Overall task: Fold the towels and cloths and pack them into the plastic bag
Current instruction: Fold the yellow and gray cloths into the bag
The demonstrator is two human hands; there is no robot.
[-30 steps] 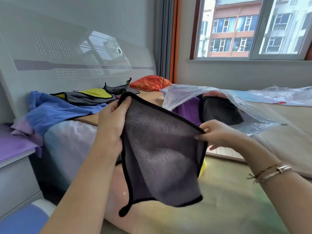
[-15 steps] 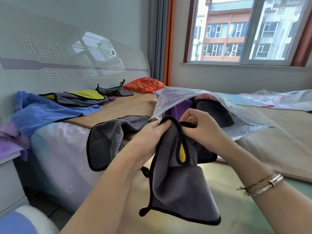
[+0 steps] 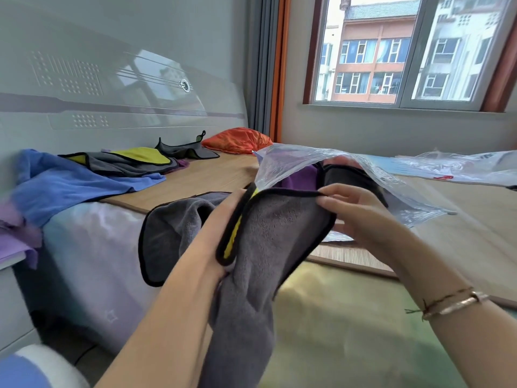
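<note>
Grey microfibre cloth (image 3: 268, 247) held folded before the plastic bag (image 3: 349, 175).
Left hand (image 3: 223, 219) gripping its fold at 9 o'clock; right hand (image 3: 355, 217) pinching the black-trimmed edge at 3 o'clock.

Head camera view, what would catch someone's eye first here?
Front and centre, a grey cloth with black trim and a yellow inner face, gripped by the left hand and right hand. Just behind lies an open plastic bag already holding cloths, and a blue towel sprawls on the bed's left.
</note>
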